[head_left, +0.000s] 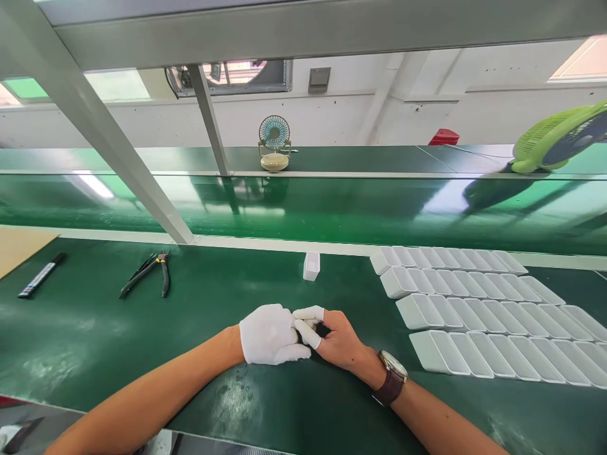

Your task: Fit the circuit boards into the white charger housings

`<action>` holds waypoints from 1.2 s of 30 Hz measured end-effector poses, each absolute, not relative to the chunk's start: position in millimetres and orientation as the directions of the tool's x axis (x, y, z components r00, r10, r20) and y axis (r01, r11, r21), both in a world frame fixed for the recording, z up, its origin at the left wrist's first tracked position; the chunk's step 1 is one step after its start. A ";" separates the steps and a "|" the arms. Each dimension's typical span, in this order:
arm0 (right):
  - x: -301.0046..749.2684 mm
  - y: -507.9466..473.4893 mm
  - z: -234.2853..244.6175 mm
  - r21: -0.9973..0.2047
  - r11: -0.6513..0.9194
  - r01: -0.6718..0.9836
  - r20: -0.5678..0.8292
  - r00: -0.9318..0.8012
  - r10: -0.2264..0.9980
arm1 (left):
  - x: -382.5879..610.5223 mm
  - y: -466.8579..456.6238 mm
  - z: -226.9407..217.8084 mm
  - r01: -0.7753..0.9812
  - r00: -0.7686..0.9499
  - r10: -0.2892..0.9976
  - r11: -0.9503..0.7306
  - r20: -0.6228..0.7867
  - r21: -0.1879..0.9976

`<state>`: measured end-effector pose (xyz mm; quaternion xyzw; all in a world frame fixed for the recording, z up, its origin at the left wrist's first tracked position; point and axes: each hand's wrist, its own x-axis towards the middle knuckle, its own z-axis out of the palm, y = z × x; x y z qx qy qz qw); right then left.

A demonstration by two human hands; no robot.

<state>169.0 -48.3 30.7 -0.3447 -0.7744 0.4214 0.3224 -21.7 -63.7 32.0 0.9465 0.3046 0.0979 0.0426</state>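
Observation:
My left hand (pixel 269 335), in a white glove, is over the green worktable (pixel 203 379) with its fingers bent inward and its thumb toward me. Against its fingertips is my right hand (pixel 332 335), bare except for white finger covers, with thumb and fingers drawn together in a pinch. Whatever lies between the two hands is hidden or too small to make out. Just beyond them stands a single small white plastic box (pixel 312 266), open at the top. To the right, several rows of similar white boxes (pixel 474 316) sit packed side by side.
Black-handled pliers (pixel 156 268) and a dark marker-like stick (pixel 42 276) lie at the left, near a tan board (pixel 21 246). A slanted metal post (pixel 118 139) rises at left. Behind the pale ledge are a green belt (pixel 303 208), a small fan (pixel 274 142) and a lime-green fan (pixel 554 136).

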 end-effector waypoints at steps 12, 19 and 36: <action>170.4 -44.7 37.4 -0.957 0.214 0.197 0.079 -0.533 0.842 | -20.6 -64.1 35.3 0.571 0.784 0.602 -0.795 0.151 0.205; 170.2 -44.4 43.6 -0.978 0.055 0.203 -0.057 -0.508 0.859 | -28.3 -72.4 20.6 0.594 0.714 0.563 -0.802 0.417 0.066; 172.1 -42.4 37.5 -0.989 0.018 0.148 -0.069 -0.563 0.823 | -23.6 -69.5 46.2 0.807 0.375 0.866 -0.481 0.330 0.343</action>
